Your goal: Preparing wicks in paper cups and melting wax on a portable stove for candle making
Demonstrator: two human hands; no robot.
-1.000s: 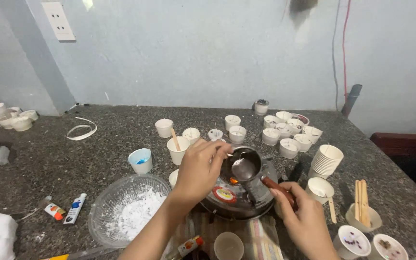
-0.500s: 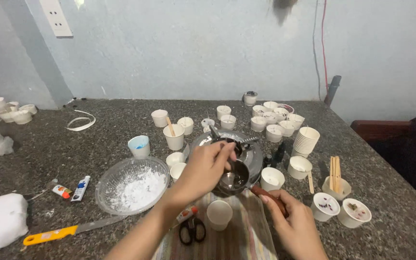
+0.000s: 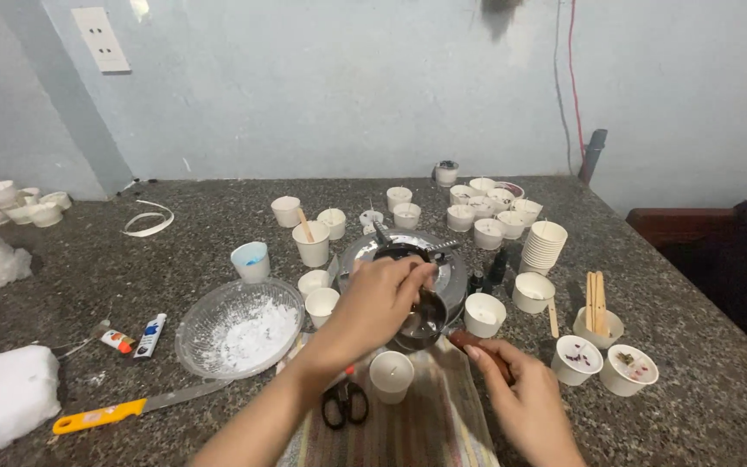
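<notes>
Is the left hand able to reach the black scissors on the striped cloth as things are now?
Probably yes, once freed: the left hand is busy at the small metal pot, but the scissors lie uncovered just below its wrist, beside the white cup.

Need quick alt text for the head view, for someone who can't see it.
Right hand holds a small metal pot by its handle above a white cup on a striped cloth; left hand reaches into the pot. Many cups, a bowl of white powder and a burner surround them.

Left hand [image 3: 376,303] perhaps hides the pot's [image 3: 424,322] rim
</notes>
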